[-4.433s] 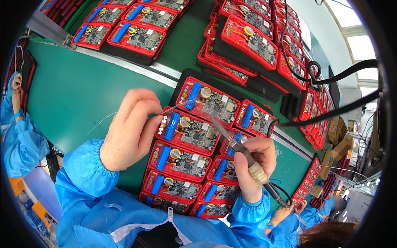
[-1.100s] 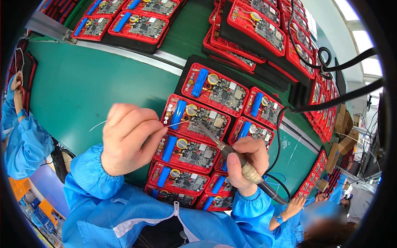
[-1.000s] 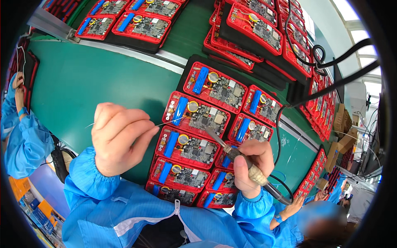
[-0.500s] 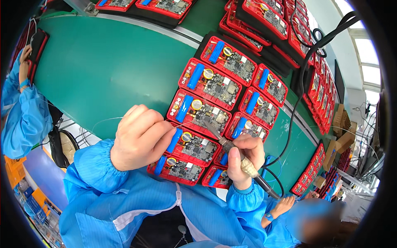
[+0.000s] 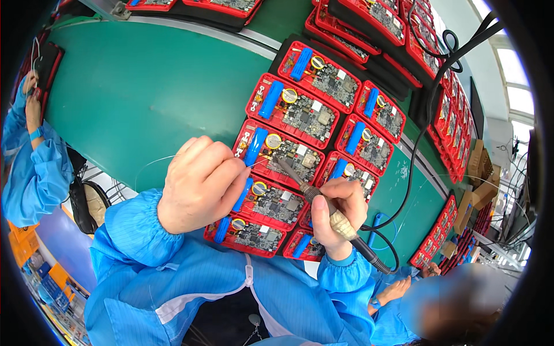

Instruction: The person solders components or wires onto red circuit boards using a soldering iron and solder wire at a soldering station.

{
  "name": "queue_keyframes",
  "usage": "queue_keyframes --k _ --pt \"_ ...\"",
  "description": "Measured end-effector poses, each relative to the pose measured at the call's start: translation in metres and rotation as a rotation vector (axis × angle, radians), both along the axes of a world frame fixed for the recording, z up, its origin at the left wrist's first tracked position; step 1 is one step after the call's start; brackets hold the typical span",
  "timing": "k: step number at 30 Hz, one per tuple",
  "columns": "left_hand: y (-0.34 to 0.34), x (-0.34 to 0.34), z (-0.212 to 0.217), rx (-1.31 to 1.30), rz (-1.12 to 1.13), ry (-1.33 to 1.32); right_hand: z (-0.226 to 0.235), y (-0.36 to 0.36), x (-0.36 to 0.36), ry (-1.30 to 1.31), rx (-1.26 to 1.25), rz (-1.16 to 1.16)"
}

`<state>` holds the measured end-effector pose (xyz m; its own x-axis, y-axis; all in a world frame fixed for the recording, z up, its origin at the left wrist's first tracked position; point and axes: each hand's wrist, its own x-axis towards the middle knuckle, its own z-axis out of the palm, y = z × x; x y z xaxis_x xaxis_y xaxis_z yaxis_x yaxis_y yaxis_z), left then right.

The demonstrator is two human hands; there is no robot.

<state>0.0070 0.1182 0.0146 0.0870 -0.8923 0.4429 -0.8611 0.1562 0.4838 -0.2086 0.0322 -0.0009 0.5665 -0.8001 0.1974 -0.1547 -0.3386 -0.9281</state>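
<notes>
My left hand [image 5: 202, 187] is closed in a pinch on a thin solder wire [image 5: 151, 164], whose short end pokes out past the fingertips over a circuit board [image 5: 300, 158]. That board lies in a red case [image 5: 245, 137] with a blue cylindrical battery [image 5: 255, 147] and a yellow-rimmed round cell [image 5: 273, 141]. Wrapped round a soldering iron [image 5: 365, 252], my right hand [image 5: 341, 214] points its tip at the board, just below the round cell. Wire end and iron tip are close together; whether they touch I cannot tell.
Similar red cases [image 5: 294, 121] lie in two rows around the hands. Stacked cases [image 5: 369, 23] stand at the far right. The iron's black cable [image 5: 411, 167] loops over the green table [image 5: 138, 92]. Co-workers' hands [image 5: 34, 109] show at left and lower right.
The iron's tip has shifted left and away from me, nearer the round cell. The wire end has moved slightly the same way, narrowing the gap between them.
</notes>
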Motion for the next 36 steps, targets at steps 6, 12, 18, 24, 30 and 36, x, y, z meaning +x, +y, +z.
queue_keyframes --k 6,12,18,24,30,36 --pt "-0.001 0.001 -0.001 0.016 -0.002 -0.011 0.0 0.0 0.0 0.019 0.023 0.009" --pt "-0.006 0.0 -0.002 0.025 -0.027 -0.009 0.001 -0.001 0.0 0.018 0.045 0.01" --pt "-0.002 0.002 0.009 -0.003 0.034 -0.021 -0.001 -0.003 0.0 -0.109 -0.12 -0.025" --pt "0.019 0.008 0.024 -0.057 0.084 -0.023 0.009 0.008 -0.013 -0.162 -0.069 -0.047" --pt "0.043 -0.01 0.021 -0.004 0.008 0.013 0.003 0.036 -0.029 -0.227 -0.034 -0.008" --pt "0.054 -0.02 0.006 0.055 -0.015 0.062 -0.004 0.046 -0.027 -0.208 -0.025 -0.001"
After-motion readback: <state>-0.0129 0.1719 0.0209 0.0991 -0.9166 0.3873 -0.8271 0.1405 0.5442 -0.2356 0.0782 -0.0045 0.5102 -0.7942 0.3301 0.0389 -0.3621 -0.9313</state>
